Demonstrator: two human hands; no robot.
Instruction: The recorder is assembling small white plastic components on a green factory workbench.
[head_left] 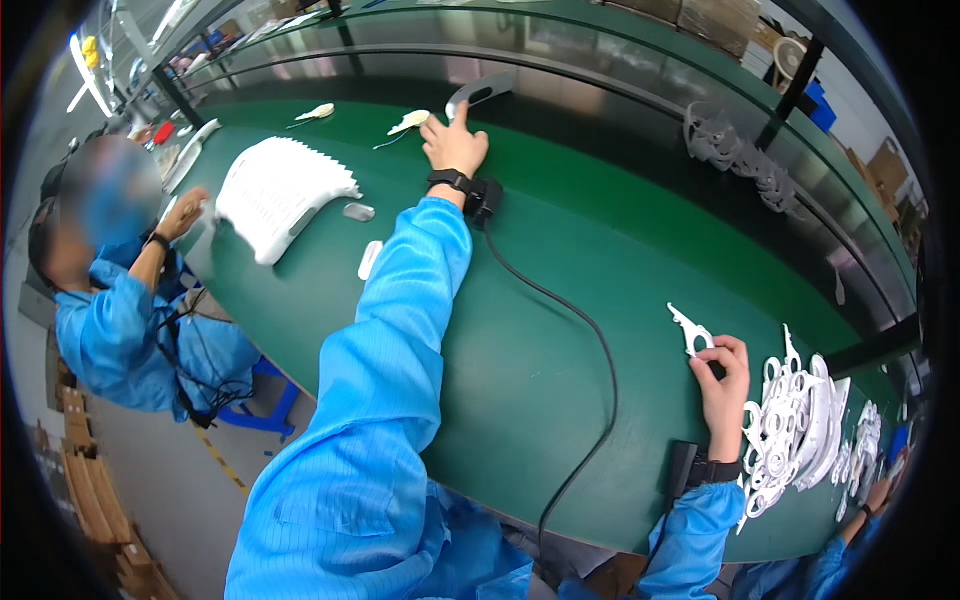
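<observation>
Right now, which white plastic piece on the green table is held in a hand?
The thin pronged piece in the right hand; the others lie loose on the table.

Grey part and white plastic piece
Grey curved part point(480, 94) lies upper centre on the tabletop; flat white piece point(690, 329) sits upright, lower right
</observation>
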